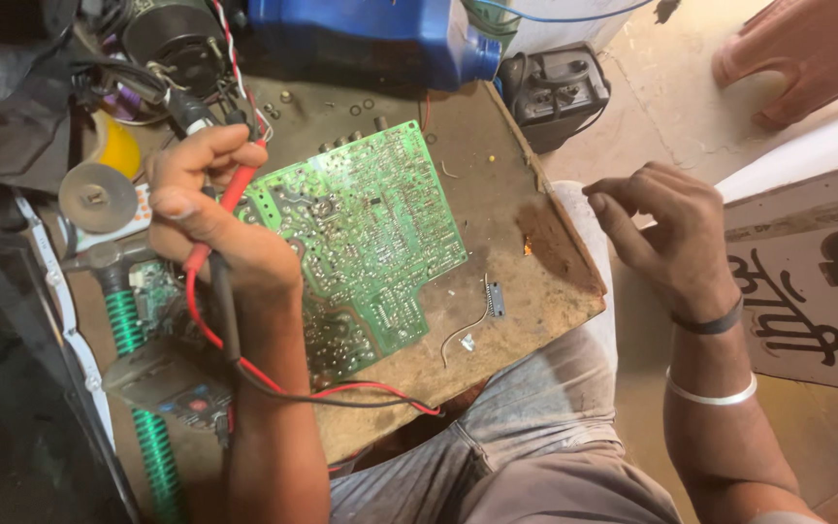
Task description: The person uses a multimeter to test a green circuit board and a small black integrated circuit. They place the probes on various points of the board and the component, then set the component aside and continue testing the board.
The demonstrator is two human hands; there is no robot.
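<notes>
Left hand (210, 218) clenched round slim red and black probes (230, 199) over glossy green circuit board (366, 243), flat on scuffed brown wooden surface (526, 281). Right hand (666, 233) loosely curled, empty, beside surface edge.

This is a small electronics repair workshop, worked at floor level. A worn, stained brown wooden work board (535, 281) carries a bare green printed circuit board (370, 233) with its solder side up, a loose black chip (496, 300) and bits of snipped wire. Around it lie a red-and-black pair of meter test leads (220, 291), a grey metal disc (97, 197), a yellow roll of tape (120, 147), a small black battery (555, 92) and a blue plastic canister (370, 39), all crowded together on the dusty concrete floor (671, 87).
</notes>
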